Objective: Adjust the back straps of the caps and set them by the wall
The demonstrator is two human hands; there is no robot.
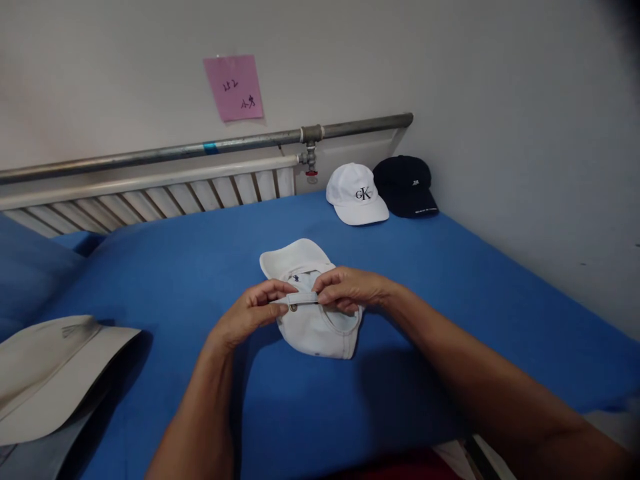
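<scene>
A pale baseball cap [313,333] lies on the blue-covered surface in front of me, its brim pointing away and its back opening towards me. The adjustment strap [304,298] runs across that opening, with a small metal buckle at its left part. My left hand [255,307] pinches the strap's left end between thumb and fingers. At the strap's right end my right hand [345,288] is closed on it, thumb and fingertips together. The fingers partly hide both strap ends.
At the back stand a white cap [356,190] with a black logo and a black cap [405,183]. Beige and grey caps [55,380] are stacked at left. Behind the blue surface [190,267] run a radiator [200,193] and a metal pipe [250,140]. A wall rises at right.
</scene>
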